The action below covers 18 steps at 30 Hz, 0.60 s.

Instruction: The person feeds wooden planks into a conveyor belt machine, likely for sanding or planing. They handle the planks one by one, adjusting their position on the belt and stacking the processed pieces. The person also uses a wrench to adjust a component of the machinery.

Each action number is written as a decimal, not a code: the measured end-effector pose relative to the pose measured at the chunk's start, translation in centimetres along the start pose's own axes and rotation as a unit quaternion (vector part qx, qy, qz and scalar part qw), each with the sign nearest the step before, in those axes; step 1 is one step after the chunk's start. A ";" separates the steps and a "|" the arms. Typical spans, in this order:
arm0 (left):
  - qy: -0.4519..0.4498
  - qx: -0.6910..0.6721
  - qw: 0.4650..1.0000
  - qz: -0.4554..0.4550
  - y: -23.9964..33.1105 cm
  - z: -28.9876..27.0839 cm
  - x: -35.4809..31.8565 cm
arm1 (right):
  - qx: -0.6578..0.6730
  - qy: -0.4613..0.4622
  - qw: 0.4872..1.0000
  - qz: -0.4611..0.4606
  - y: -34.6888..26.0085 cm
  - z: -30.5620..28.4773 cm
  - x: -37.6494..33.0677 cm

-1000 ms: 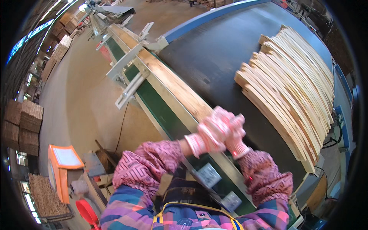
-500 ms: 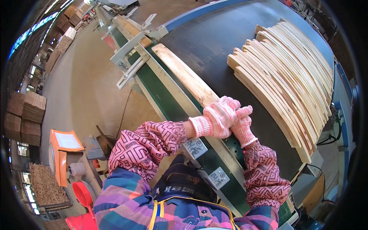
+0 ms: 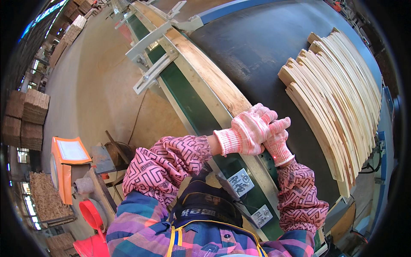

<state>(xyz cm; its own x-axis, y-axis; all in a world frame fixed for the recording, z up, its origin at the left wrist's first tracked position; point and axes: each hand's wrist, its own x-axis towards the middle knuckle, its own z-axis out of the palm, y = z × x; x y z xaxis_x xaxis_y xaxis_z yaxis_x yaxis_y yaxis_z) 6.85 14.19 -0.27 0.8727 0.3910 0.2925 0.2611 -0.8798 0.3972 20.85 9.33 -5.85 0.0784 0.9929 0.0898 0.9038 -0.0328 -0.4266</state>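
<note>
A long pale wooden board (image 3: 209,77) lies along the metal guide rail (image 3: 195,79) on the dark machine table, its near end up against my gloves. My left hand (image 3: 249,130), in a pink-and-white knitted glove, lies across my right hand at that end. The left fingers are stretched toward the upper right and slightly apart. Below and to the right, my right hand (image 3: 276,145) wears the same kind of glove. Most of its fingers are hidden under the left hand, so its grip does not show.
A row of narrow wooden strips (image 3: 338,98) lies on the table (image 3: 252,51) at the right. Metal clamp brackets (image 3: 154,73) cross the green rail. Two small grey switch boxes (image 3: 240,183) sit before my body. An orange scale (image 3: 66,167) and a red container (image 3: 92,214) stand at the left.
The wooden board has slid away along the guide rail, closer to the board ahead under the brackets. My hands have stayed together at its near end. The view has shifted slightly.
</note>
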 end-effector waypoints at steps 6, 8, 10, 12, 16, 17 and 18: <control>0.003 -0.007 1.000 0.013 0.2 0.3 0.2 | -0.028 -0.009 0.999 -0.014 -0.6 -0.8 -0.1; 0.018 -0.019 0.999 0.020 0.2 0.0 0.3 | -0.028 -0.010 0.999 -0.020 -0.9 -0.7 -0.1; -0.005 -0.029 0.999 0.022 0.0 0.0 0.4 | -0.030 -0.026 0.999 -0.016 -1.0 -0.5 0.1; 0.035 -0.022 0.999 0.009 0.4 0.2 0.3 | -0.034 -0.060 0.998 -0.002 -1.1 -1.5 0.4; -0.021 0.013 0.999 -0.044 0.9 -0.9 -0.2 | -0.082 -0.208 0.973 0.062 -2.3 -4.2 1.0; -0.025 0.003 0.999 -0.048 0.5 -1.7 -0.7 | -0.103 -0.223 0.968 0.058 -2.9 -4.6 1.1; -0.050 -0.106 0.985 -0.128 0.2 -2.8 -1.2 | -0.167 -0.105 0.980 -0.007 -1.2 -2.4 0.4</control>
<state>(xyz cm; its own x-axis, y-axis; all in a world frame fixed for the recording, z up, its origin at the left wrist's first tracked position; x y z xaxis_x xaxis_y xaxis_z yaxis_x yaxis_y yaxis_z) 4.69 14.28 1.90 0.8288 0.5544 0.0760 0.3946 -0.6753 0.6232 20.79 9.53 -3.15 0.0075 0.9940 -0.1087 0.9942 -0.0190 -0.1058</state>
